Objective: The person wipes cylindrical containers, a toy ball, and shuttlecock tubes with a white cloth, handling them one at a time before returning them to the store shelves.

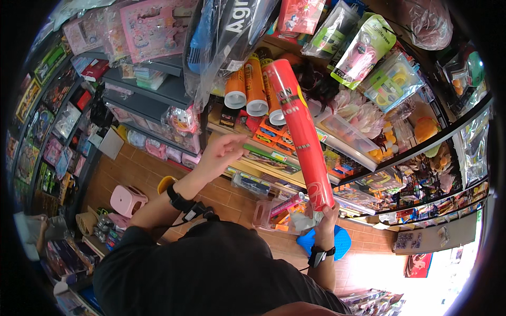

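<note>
My right hand (328, 218) grips the lower end of a long red tube (303, 137) with printing on its side. The tube is tilted, its upper end reaching up to the shelf. Beside that end, several orange tubes (256, 87) with white ends stick out from the shelf. My left hand (224, 155) holds nothing; its slightly bent fingers are apart, close to the shelf's front edge. Small orange boxed toys (274, 136) sit on the shelf just beyond it.
Packaged goods hang over the shelves, among them a green-and-white pack (365, 50). A clear bin (262, 213) stands low in front, near a blue stool (340, 243). On the wooden floor (142, 163) at left is a pink stool (128, 200). Crowded racks curve along both sides.
</note>
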Available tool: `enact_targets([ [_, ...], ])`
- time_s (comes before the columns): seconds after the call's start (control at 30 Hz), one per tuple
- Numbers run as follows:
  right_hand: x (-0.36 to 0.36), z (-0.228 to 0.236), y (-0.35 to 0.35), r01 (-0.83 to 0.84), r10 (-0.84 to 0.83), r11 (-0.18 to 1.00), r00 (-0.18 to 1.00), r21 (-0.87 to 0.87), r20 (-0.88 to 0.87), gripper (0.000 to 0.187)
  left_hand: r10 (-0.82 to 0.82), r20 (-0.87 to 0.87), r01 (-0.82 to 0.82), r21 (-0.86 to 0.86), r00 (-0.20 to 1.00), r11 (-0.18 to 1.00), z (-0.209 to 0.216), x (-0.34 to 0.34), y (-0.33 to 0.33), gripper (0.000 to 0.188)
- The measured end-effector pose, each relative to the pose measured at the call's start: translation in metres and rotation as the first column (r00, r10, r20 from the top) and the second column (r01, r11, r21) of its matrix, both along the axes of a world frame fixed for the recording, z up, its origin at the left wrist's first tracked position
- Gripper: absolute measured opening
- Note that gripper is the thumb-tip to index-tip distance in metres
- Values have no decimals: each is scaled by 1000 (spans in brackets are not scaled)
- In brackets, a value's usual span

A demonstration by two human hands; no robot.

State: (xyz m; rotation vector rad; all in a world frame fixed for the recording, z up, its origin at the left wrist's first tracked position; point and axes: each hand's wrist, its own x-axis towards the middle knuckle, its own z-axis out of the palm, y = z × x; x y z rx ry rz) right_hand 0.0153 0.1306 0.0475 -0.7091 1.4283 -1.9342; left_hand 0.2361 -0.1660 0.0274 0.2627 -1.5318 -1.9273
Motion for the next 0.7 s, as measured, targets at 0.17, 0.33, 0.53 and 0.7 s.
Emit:
enact_targets([
  [0.17, 35, 45, -69, 240, -119, 954, 854, 181, -506, 44, 28, 54, -33, 88, 998, 996, -35, 34, -16, 27],
  [0.33, 60, 60, -142, 334, -175, 934, 737, 127, -653, 38, 25, 95, -35, 104, 995, 994, -44, 71, -33, 23],
  [0.53, 71, 65, -221, 391, -210, 919, 380, -50, -901, 49, 102, 100, -117, 148, 990, 982, -67, 116, -40, 19],
  [0.7, 80, 64, -272, 443, -219, 889, 184, -118, -958, 57, 130, 142, -160, 228, 981, 960, -80, 138, -38, 18],
])
